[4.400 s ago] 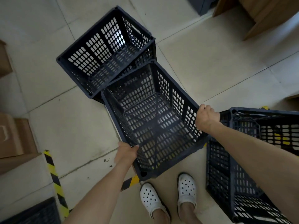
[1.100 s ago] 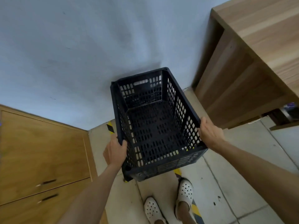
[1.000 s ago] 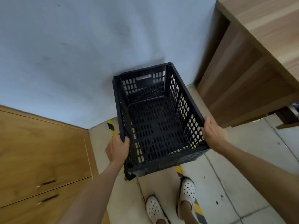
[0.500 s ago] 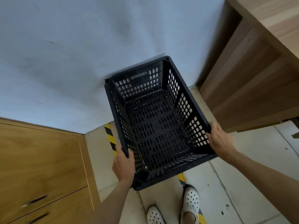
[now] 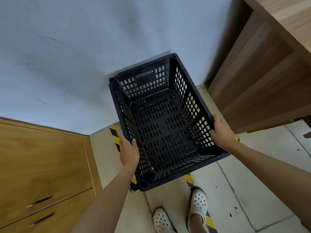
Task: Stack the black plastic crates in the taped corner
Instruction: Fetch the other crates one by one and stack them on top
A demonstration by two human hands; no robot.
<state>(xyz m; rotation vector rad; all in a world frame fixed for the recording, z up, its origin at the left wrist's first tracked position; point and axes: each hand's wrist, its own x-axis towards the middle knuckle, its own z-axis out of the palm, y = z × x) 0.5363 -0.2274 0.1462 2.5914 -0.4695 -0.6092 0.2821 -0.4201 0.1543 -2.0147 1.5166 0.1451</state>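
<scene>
I hold one empty black plastic crate [image 5: 165,125] with slotted walls above the floor, its far end close to the grey wall. My left hand [image 5: 128,151] grips the left long rim near the front corner. On the opposite long rim sits my right hand [image 5: 222,132], closed around the edge. Yellow-and-black tape [image 5: 114,135] marks the floor at the wall, showing to the left of the crate and below its front edge [image 5: 188,179]. The floor under the crate is hidden.
A wooden cabinet [image 5: 43,165] with drawer handles stands at the left. A wooden desk side [image 5: 257,78] rises at the right. The grey wall [image 5: 75,56] lies straight ahead. My feet in white perforated shoes [image 5: 198,204] stand just behind the crate on the tiled floor.
The crate has moved forward and down toward the wall between cabinet and desk; earlier I lifted it from other crates elsewhere. Both hands keep their grip.
</scene>
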